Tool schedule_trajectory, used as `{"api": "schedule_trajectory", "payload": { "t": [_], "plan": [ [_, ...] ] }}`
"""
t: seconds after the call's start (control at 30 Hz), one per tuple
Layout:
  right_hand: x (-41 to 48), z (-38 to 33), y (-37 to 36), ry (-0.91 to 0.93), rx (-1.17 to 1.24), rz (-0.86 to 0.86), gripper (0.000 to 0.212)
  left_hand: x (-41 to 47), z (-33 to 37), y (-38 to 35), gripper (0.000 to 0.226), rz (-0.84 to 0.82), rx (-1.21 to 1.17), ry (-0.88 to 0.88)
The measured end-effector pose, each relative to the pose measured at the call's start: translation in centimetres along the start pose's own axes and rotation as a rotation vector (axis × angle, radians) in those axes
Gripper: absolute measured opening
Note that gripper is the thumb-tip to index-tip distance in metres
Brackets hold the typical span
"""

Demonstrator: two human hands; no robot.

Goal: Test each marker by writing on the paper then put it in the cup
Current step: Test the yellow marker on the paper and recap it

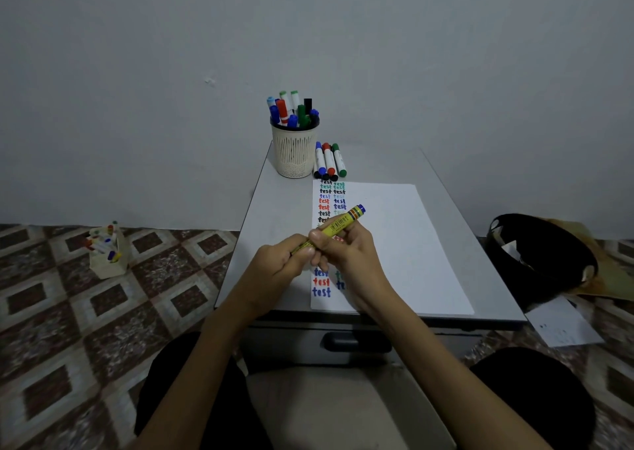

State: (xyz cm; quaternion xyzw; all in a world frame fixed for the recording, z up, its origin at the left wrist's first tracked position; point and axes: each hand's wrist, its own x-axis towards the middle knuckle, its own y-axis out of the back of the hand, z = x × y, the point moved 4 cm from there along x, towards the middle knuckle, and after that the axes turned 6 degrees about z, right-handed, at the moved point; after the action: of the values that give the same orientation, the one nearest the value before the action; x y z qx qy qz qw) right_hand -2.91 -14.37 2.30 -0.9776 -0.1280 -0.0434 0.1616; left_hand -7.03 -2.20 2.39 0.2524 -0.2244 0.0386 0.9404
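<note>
The yellow plastic marker (339, 225), with a barcode and a blue far end, is held slantwise in the air above the left part of the white sheet of paper (394, 243), blue end pointing away and to the right. The right hand (346, 254) pinches the barrel near its middle between thumb and curled fingers. The left hand (284, 260) curls its fingers round the near end, which is hidden in the grip. The paper lies on the small grey table (264, 209) and carries two columns of the word "test" in black, green, blue and red along its left edge. Beyond the paper's far left corner stands the cream perforated plastic cup (294, 156), full of capped markers (291, 111). Just beside it on the right lie three white markers (329, 161). On the patterned tile floor (68, 295) to the left sits a pale box (109, 264) holding more markers.
</note>
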Motion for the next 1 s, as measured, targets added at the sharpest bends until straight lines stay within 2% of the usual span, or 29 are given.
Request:
{"api": "schedule_trajectory", "payload": {
  "t": [0.17, 0.33, 0.47, 0.53, 0.6, 0.67, 0.8, 1.0],
  "plan": [
    [0.1, -0.3, 0.1, 0.026, 0.052, -0.023, 0.013, 0.1, 0.0, 0.2, 0.015, 0.010, -0.077, 0.003],
    [-0.1, -1.5, 0.6, 0.079, -0.053, -0.027, 0.015, 0.0, -0.3, 0.2, 0.020, 0.001, -0.127, 0.047],
    [-0.3, -2.6, 2.9, 0.146, -0.027, 0.088, 0.019, 0.0, -1.2, 0.3, 0.026, 0.023, -0.022, 0.087],
    [-0.6, -2.9, 4.3, 0.118, 0.039, 0.137, 0.016, 0.0, -1.9, 0.4, 0.034, 0.051, 0.136, 0.019],
    [-1.3, -2.8, 4.9, 0.067, 0.031, 0.124, 0.009, 0.2, -2.3, -0.2, 0.040, 0.014, 0.314, -0.053],
    [-2.0, -2.4, 5.0, 0.029, -0.048, 0.102, 0.010, 0.2, -2.4, -0.5, 0.044, -0.016, 0.398, -0.055],
    [-2.7, -1.7, 4.6, 0.005, -0.165, 0.134, 0.034, 0.1, -2.4, -0.4, 0.050, -0.011, 0.413, -0.039],
    [-2.9, -1.2, 4.0, 0.010, -0.334, 0.136, 0.033, 0.0, -2.5, -0.4, 0.051, -0.011, 0.409, -0.041]
  ]
}}
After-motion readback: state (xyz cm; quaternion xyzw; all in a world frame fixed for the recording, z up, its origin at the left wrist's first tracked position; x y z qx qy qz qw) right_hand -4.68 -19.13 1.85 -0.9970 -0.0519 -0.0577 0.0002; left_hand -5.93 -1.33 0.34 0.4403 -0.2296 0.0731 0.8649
